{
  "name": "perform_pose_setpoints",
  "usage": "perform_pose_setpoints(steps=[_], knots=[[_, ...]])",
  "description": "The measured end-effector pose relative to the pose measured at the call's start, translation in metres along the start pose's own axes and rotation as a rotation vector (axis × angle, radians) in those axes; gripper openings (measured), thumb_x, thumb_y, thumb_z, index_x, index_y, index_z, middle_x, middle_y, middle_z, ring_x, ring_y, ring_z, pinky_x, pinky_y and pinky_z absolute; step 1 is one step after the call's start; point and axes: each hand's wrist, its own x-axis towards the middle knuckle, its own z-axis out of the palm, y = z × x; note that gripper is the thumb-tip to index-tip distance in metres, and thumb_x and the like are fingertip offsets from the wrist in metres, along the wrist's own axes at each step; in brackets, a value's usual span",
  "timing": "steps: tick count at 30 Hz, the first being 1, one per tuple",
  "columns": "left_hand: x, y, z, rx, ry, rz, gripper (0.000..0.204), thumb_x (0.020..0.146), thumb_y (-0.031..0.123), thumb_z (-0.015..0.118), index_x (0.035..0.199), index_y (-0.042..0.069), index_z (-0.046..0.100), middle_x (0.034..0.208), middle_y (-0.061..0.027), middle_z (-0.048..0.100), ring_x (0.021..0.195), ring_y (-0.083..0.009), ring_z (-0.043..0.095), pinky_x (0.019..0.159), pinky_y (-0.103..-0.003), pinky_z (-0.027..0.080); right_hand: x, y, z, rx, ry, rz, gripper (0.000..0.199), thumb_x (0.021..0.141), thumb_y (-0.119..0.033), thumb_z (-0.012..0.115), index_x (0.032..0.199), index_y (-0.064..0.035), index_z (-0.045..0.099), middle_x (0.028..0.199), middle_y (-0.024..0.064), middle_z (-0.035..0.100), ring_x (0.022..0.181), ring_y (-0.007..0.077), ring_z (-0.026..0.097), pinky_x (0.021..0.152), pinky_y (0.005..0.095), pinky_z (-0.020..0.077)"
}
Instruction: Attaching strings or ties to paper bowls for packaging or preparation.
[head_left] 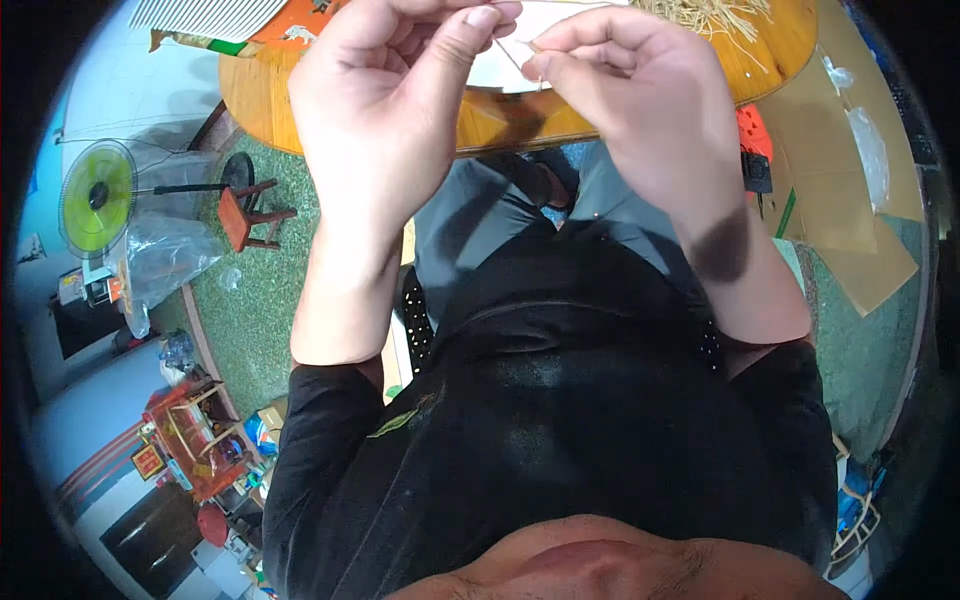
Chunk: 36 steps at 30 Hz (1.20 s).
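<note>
A thin straw-coloured strand [509,57] runs between my two hands above the wooden table. Its upper end is pinched by the thumb and forefinger of my left hand [385,110]. My right hand [645,85] holds the lower end between thumb and fingertips, slightly to the right. Beneath the hands lies a white sheet [488,72] near the table's front edge. A loose heap of dry straw strands [715,14] rests beyond my right hand. The far tips of the left fingers are cut off by the picture's upper edge.
The round-edged wooden table [255,95] bears a white ribbed piece [205,14] and an orange printed sheet [290,30] at left. A green-bladed fan [98,195] and a small wooden stool [240,218] stand left. Flattened cardboard [825,165] and a red object [755,130] lie right.
</note>
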Motion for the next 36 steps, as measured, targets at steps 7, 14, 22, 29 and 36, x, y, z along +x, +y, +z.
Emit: perform_pose_setpoints(steps=[7, 14, 22, 29, 36], knots=[[-0.004, 0.005, 0.002, -0.067, -0.023, -0.045, 0.016, 0.097, -0.009, 0.063, 0.113, -0.007, 0.065, 0.103, -0.0156, 0.073, 0.094, -0.0194, 0.072, 0.089, -0.032, 0.058, 0.01, -0.025, -0.007, 0.09, -0.105, 0.314, 0.012, 0.095, -0.005, 0.069, 0.094, 0.0069, 0.071, 0.083, 0.0009, 0.069, 0.072, 0.0028, 0.059, 0.062, 0.0175, 0.0456], [0.001, 0.01, -0.003, 0.226, -0.117, 0.12, 0.016, 0.095, -0.007, 0.067, 0.111, -0.006, 0.069, 0.104, -0.013, 0.074, 0.096, -0.0182, 0.072, 0.086, -0.029, 0.055, 0.012, -0.028, -0.007, 0.096, -0.161, 0.362, 0.012, 0.096, -0.007, 0.068, 0.094, 0.0044, 0.069, 0.081, -0.0022, 0.064, 0.069, 0.0019, 0.054, 0.06, 0.017, 0.0419], [0.009, 0.016, -0.001, 0.304, -0.184, 0.109, 0.024, 0.098, -0.001, 0.066, 0.121, -0.005, 0.067, 0.109, -0.0106, 0.073, 0.099, -0.0155, 0.067, 0.088, -0.028, 0.053, 0.007, -0.031, -0.01, 0.065, -0.172, 0.333, 0.012, 0.096, -0.006, 0.067, 0.1, 0.0047, 0.068, 0.085, -0.0004, 0.066, 0.072, 0.0027, 0.056, 0.062, 0.0178, 0.044], [-0.006, 0.0, -0.005, 0.508, -0.111, 0.144, 0.029, 0.091, 0.008, 0.077, 0.116, -0.002, 0.068, 0.099, -0.0105, 0.073, 0.09, -0.0191, 0.07, 0.081, -0.031, 0.055, 0.011, -0.022, -0.009, 0.143, -0.155, 0.305, 0.01, 0.097, -0.003, 0.065, 0.102, 0.0053, 0.067, 0.086, 0.0008, 0.067, 0.073, 0.004, 0.057, 0.064, 0.018, 0.0456], [-0.011, -0.008, -0.01, 0.64, -0.058, 0.28, 0.02, 0.086, 0.005, 0.08, 0.105, 0.001, 0.074, 0.089, -0.0127, 0.076, 0.082, -0.0212, 0.076, 0.074, -0.031, 0.059, 0.011, 0.01, -0.004, -0.015, -0.097, -0.03, 0.02, 0.095, -0.014, 0.065, 0.101, 0.0032, 0.074, 0.092, 0.0075, 0.077, 0.079, 0.0097, 0.068, 0.072, 0.026, 0.0537]])
